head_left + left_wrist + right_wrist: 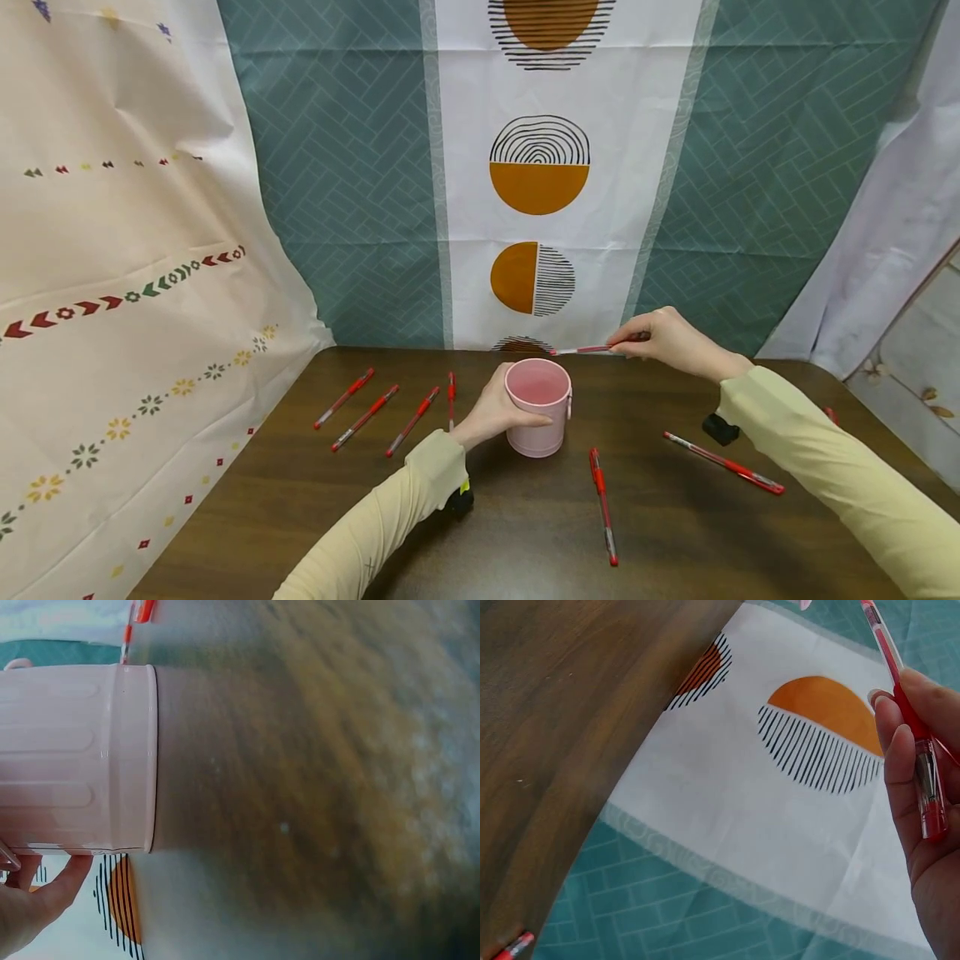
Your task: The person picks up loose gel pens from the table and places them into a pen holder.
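Observation:
A pink bucket-shaped cup [536, 433] with a small side handle stands upright on the table. My left hand [498, 408] grips it from the left side, thumb across its front; in the left wrist view, fingers show at the wall of the pink cup [60, 757]. Above and to the right of the cup, my right hand [663, 340] pinches a red gel pen [588, 349] in the air, its tip pointing left toward the cup's rim. The right wrist view shows the red pen [910, 712] between thumb and fingers of the right hand [937, 765].
Several red pens lie left of the cup, among them one red pen [343, 398] at the far left. A red pen [603, 506] lies in front of the cup, and another red pen [723, 462] to the right. A patterned curtain [360, 167] hangs behind the wooden table [300, 517].

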Tool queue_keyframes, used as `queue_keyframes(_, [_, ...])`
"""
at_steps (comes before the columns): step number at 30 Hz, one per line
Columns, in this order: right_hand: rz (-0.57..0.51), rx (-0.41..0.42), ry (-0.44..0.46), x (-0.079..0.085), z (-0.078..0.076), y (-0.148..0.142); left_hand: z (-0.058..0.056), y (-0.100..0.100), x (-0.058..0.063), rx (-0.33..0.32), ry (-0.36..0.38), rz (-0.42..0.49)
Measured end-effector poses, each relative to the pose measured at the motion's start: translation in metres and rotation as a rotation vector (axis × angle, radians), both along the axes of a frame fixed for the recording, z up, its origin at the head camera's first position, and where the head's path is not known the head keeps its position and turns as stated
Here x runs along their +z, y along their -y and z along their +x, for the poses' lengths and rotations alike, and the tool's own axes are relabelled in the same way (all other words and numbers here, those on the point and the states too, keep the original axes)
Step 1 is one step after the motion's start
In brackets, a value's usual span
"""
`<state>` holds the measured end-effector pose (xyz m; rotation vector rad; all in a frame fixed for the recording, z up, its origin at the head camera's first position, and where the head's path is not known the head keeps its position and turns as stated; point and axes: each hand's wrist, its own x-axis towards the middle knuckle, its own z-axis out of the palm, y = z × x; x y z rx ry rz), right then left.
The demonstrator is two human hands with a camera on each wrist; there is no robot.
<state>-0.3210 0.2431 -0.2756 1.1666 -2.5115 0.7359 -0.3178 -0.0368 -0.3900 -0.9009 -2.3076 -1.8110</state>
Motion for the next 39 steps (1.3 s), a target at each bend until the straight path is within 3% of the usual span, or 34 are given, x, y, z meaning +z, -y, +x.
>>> queue_keyframes(4, [0.033, 0.025, 0.038, 0.004, -0.002, 0.009, -0.010, -0.001, -0.011, 0.036, -0.009, -0.028])
queue_keyframes(9, [0.077, 0.026, 0.107, 0.008, -0.003, 0.017, -0.011, -0.001, -0.012, 0.043, -0.001, -0.048])
queue_keyframes(11, [0.094, 0.028, 0.123, 0.009, -0.004, 0.020, -0.009, -0.001, -0.010, 0.027, -0.004, -0.036])
queue_keyframes(18, [0.153, 0.025, 0.208, 0.014, -0.009, 0.032, 0.012, 0.001, 0.015, 0.007, 0.002, -0.034])
queue_keyframes(25, [0.169, 0.008, 0.276, 0.013, -0.013, 0.046, 0.013, 0.003, 0.016, 0.006, 0.009, -0.054])
queue_keyframes(30, [0.175, 0.006, 0.268, 0.010, -0.018, 0.057, 0.012, 0.002, 0.016, 0.004, -0.001, -0.060])
queue_keyframes(39, [0.187, 0.032, 0.177, 0.001, -0.029, 0.075, 0.010, 0.001, 0.016, -0.001, 0.006, -0.043])
